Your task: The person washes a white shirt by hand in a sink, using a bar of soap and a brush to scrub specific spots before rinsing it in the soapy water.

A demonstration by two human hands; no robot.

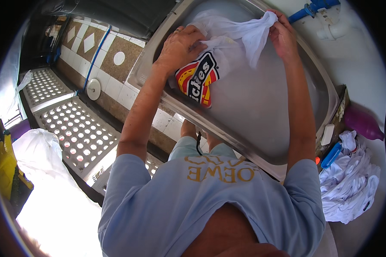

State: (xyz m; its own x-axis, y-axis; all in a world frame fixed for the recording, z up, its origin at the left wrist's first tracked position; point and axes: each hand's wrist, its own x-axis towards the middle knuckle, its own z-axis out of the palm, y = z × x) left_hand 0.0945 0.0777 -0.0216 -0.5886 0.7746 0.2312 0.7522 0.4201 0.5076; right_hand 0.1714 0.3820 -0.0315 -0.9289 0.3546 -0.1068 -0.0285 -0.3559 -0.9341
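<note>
A wet white shirt [227, 32] with a red, yellow and black printed patch lies partly in cloudy water in a metal sink [261, 169]. My left hand [181, 48] is closed on the bunched cloth near the sink's left wall, just above the printed patch. At the far right side, my right hand [283, 37] pinches an edge of the same shirt and holds it up out of the water. Between the hands the fabric hangs in folds. Part of the shirt under the left hand is hidden.
Right of the sink lie a heap of white clothes [349, 182], a blue-handled brush [331, 155] and a purple bottle [362, 123]. A blue pipe [302, 13] runs along the far wall. Left are perforated grey panels [75, 130], a blue hose [96, 53] and a white plastic bag [38, 150].
</note>
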